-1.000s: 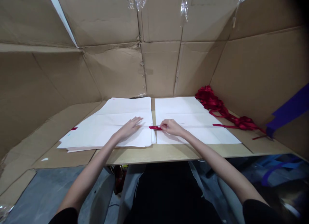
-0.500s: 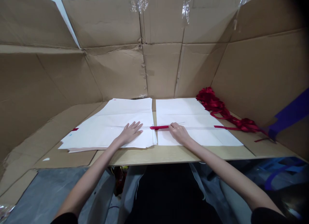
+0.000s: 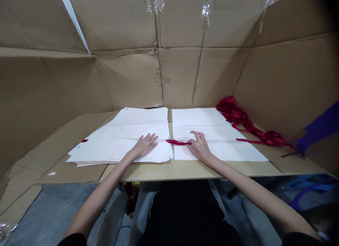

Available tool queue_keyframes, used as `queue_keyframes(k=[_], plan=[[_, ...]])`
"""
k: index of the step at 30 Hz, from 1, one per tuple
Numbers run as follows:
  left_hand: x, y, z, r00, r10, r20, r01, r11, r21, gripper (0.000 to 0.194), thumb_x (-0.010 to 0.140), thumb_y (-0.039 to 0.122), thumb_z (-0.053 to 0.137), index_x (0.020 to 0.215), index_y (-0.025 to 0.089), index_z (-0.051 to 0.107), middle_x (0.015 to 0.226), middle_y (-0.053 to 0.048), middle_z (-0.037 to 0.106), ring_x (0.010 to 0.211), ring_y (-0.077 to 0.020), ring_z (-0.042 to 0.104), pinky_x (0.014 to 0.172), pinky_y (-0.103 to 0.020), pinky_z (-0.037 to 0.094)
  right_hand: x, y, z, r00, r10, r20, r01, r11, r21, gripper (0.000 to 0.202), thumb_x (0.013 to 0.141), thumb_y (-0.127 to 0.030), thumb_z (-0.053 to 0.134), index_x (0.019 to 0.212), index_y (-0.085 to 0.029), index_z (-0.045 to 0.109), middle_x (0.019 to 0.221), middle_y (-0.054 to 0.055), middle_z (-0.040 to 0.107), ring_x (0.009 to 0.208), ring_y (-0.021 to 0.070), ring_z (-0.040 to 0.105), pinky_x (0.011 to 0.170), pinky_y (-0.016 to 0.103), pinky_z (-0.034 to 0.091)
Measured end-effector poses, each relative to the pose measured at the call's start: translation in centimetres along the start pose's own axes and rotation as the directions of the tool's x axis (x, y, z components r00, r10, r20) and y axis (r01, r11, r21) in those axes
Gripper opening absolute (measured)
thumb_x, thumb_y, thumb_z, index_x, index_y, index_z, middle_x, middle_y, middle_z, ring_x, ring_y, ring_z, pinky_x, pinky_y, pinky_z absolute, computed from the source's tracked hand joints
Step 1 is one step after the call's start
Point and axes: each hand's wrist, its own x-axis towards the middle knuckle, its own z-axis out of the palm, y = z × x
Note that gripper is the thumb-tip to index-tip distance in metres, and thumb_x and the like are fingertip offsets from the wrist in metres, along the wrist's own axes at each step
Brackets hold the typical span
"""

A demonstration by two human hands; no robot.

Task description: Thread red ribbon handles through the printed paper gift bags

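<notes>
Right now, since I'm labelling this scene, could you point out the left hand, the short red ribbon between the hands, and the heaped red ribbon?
Left hand (image 3: 144, 146): head view, back of the hand.
Short red ribbon (image 3: 177, 142): head view, mid-length.
Heaped red ribbon (image 3: 232, 111): head view, upper bunch.

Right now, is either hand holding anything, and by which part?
Left hand: nothing, flat on white sheets. Right hand: thumb at the right end of the short red ribbon; grip unclear.

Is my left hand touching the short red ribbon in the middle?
Apart: the head view shows bare white paper between the left hand and the left end of the red ribbon.
</notes>
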Motion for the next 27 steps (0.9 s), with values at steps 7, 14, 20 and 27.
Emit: queue_keyframes(k=[7, 14, 20, 27], plan=[[0.0, 0.0, 0.1, 1.000, 0.000, 0.008, 0.000, 0.999, 0.048, 0.060, 0.095, 0.049, 0.009, 0.148, 0.024, 0.022, 0.153, 0.000, 0.014, 0.142, -0.0205, 0.009, 0.113, -0.045, 0.008, -0.7, 7.3, -0.2, 0.910, 0.274, 0.313, -0.307, 0.949, 0.063, 0.030, 0.088, -0.019, 0.045, 0.110, -0.013, 0.063, 0.110, 0.013, 0.061, 0.100, 0.0238, 0.055, 0.090, 0.038, 0.042], [0.0, -0.1, 0.6, 0.999, 0.006, -0.050, -0.003, 0.998, 0.057, 0.060, 0.094, 0.049, 0.011, 0.147, 0.025, 0.025, 0.152, 0.000, 0.019, 0.141, -0.0216, 0.013, 0.112, -0.046, 0.010, -0.8, 12.1, -1.2, 0.845, 0.165, 0.509, -0.361, 0.878, 0.314, 0.029, 0.086, -0.027, 0.047, 0.097, -0.015, 0.071, 0.100, 0.009, 0.068, 0.092, 0.0212, 0.062, 0.085, 0.031, 0.045], [0.0, -0.2, 0.8, 0.997, 0.025, -0.072, -0.022, 0.999, 0.033, 0.059, 0.094, 0.049, 0.013, 0.146, 0.026, 0.027, 0.152, -0.001, 0.021, 0.141, -0.0221, 0.014, 0.112, -0.046, 0.010, -0.4, 13.7, -1.9, 0.759, 0.257, 0.598, -0.578, 0.689, 0.437, 0.032, 0.074, -0.038, 0.060, 0.090, -0.014, 0.074, 0.088, 0.009, 0.071, 0.077, 0.0209, 0.064, 0.072, 0.031, 0.049], [-0.3, 0.8, 0.2, 0.999, 0.020, -0.044, -0.019, 0.999, 0.030, 0.056, 0.095, 0.045, 0.016, 0.145, 0.025, 0.029, 0.152, -0.001, 0.022, 0.141, -0.0215, 0.015, 0.112, -0.045, 0.011, 1.7, 10.9, -1.9, 0.788, 0.213, 0.577, -0.551, 0.662, 0.508, 0.033, 0.071, -0.037, 0.064, 0.092, -0.013, 0.073, 0.082, 0.008, 0.072, 0.074, 0.0207, 0.065, 0.067, 0.029, 0.049]])
